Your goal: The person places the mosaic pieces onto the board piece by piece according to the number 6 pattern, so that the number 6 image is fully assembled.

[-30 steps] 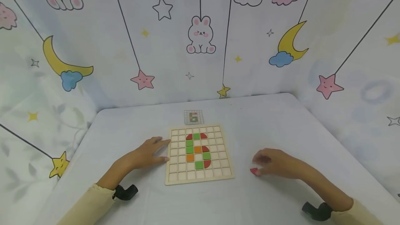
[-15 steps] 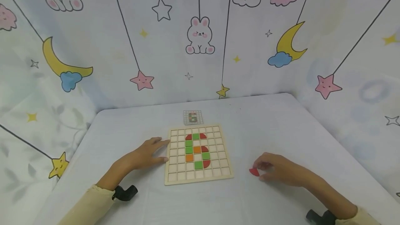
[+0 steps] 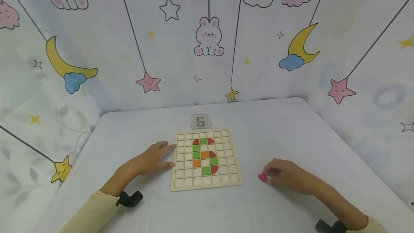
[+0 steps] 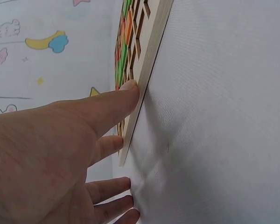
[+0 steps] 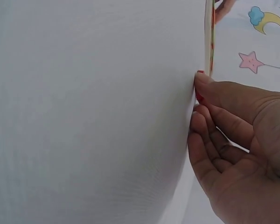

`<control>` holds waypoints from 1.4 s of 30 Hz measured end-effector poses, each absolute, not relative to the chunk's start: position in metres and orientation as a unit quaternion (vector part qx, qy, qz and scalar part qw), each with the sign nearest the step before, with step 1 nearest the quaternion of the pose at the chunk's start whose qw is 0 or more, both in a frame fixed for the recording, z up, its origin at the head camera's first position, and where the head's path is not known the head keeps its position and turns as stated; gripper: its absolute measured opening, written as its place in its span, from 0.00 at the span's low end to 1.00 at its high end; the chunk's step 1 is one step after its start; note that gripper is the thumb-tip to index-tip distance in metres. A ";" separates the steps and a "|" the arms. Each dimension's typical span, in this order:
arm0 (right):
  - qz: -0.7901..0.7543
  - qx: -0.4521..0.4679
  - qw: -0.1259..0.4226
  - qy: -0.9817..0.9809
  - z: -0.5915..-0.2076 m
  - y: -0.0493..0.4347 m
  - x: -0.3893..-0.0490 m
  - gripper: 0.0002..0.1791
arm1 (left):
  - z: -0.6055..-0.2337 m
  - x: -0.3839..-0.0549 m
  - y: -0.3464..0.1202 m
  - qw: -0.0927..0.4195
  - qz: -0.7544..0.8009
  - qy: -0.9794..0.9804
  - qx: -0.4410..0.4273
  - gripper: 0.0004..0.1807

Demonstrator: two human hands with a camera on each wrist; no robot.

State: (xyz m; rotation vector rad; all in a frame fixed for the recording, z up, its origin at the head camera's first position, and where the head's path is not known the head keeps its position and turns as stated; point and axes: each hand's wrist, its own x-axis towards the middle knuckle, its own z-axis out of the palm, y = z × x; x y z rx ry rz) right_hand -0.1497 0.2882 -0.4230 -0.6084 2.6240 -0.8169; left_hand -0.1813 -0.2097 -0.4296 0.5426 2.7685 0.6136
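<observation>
A wooden grid board (image 3: 226, 180) lies on the white table, its green, orange and red tiles set in a shape like a 6. My left hand (image 3: 153, 159) rests at the board's left side. In the left wrist view, the thumb (image 4: 130, 91) touches the board's edge and the other fingers are loosely extended. To the right of the board, my right hand (image 3: 286, 176) pinches a small red rounded tile (image 3: 262, 178) low at the table. Thumb and fingers partly cover this red tile (image 5: 199, 97) in the right wrist view.
Behind the board lies a small clear gridded card (image 3: 200, 121) printed with a similar coloured pattern. A patterned cloth backdrop (image 3: 181, 46) rises at the table's far edge. Black wrist cameras (image 3: 130, 199) are strapped at the sleeves.
My right hand's spread fingers have drawn together and lowered around the red tile, which they now pinch. The left hand and the board stay where they were.
</observation>
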 end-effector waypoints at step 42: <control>-0.211 -0.311 0.140 0.916 -0.412 0.089 -0.171 0.10 | -0.427 -0.180 -0.211 0.125 0.207 0.952 0.188 0.41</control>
